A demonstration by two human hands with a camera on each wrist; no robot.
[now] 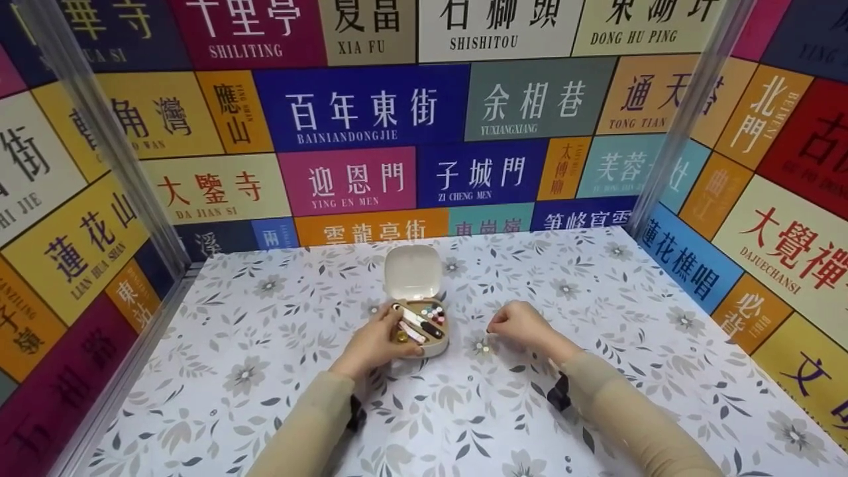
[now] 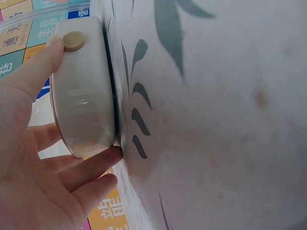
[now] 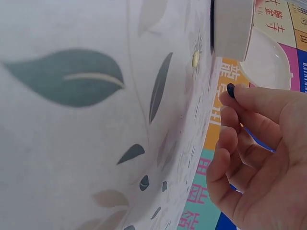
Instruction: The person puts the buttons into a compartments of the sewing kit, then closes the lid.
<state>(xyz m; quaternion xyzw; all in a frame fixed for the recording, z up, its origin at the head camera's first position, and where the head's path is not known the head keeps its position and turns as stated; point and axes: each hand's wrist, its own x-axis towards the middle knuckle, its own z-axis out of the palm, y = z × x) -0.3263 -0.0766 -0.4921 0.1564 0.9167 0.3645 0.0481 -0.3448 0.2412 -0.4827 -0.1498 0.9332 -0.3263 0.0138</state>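
A small cream box stands on the table with its rounded lid raised. My left hand grips its left side. In the left wrist view the thumb lies by the round tan latch button on the front, and the other fingers reach round the side and underside edge. To the right of the box, my right hand is held over the tablecloth. Its thumb and forefinger pinch a tiny dark rounded piece, while the other fingers curl loosely beneath.
Inside the box lie white and black slim sticks and several small coloured pieces. A small yellowish round thing shows on the leaf-patterned tablecloth between box and right hand. Colourful lettered panels wall in the table's back and sides.
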